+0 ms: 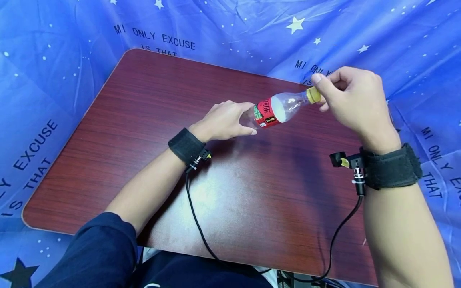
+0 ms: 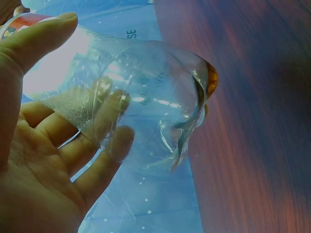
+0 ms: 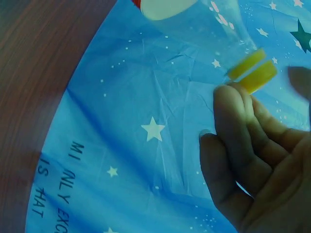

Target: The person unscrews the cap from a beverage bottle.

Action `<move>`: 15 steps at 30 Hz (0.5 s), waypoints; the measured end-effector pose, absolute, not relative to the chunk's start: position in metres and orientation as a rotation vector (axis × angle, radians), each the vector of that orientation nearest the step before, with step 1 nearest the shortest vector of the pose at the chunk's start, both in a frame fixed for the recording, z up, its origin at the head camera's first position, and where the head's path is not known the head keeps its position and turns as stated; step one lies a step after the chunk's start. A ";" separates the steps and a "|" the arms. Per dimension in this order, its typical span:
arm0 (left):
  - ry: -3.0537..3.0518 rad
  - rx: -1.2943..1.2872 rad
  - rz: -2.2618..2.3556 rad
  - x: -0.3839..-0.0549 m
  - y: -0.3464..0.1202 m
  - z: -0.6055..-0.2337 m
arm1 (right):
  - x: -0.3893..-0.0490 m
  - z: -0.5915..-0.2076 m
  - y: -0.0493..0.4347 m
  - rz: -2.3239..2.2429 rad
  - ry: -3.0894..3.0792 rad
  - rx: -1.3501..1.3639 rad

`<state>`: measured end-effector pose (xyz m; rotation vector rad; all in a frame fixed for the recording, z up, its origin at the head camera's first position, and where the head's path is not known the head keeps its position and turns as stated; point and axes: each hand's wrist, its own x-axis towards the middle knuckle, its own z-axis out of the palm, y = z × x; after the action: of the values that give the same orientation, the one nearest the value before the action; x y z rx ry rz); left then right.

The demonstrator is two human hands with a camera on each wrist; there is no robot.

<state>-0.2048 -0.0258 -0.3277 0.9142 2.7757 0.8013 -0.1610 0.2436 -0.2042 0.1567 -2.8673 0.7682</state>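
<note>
A clear plastic bottle (image 1: pixel 293 103) with a red label (image 1: pixel 265 113) is held on a slant over the table, its neck toward the right. My left hand (image 1: pixel 227 120) grips its lower end, thumb on one side and fingers on the other. Amber liquid (image 2: pixel 212 80) shows in a lobe of the base. At the neck sits a yellow cap (image 1: pixel 313 95); the right wrist view shows a thin gap between it and a yellow ring (image 3: pixel 247 64). My right hand (image 1: pixel 360 100) is at the cap, bent fingertips (image 3: pixel 228 97) right beside it, thumb standing apart from it.
The dark red wooden table (image 1: pixel 144 120) lies beneath both hands. Blue star-printed cloth (image 1: pixel 234 36) hangs around its back and sides. Each wrist wears a black strap (image 1: pixel 392 168) with a small camera, and a black cable (image 1: pixel 196 218) trails toward the table's front edge.
</note>
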 end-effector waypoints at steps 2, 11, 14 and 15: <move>2.780 0.922 0.798 -0.205 -0.026 -0.328 | -0.160 -0.205 0.242 0.774 -2.846 0.161; 2.783 0.882 0.789 -0.205 -0.027 -0.328 | -0.162 -0.208 0.244 0.938 -2.871 0.215; 2.779 0.865 0.792 -0.204 -0.028 -0.328 | -0.164 -0.210 0.244 0.931 -2.867 0.249; 2.777 0.862 0.793 -0.204 -0.027 -0.327 | -0.164 -0.211 0.244 0.928 -2.866 0.256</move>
<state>-0.2036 -0.0275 -0.3275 0.8620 2.7774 0.7927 -0.1638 0.2436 -0.2105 0.2562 -2.8664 0.9277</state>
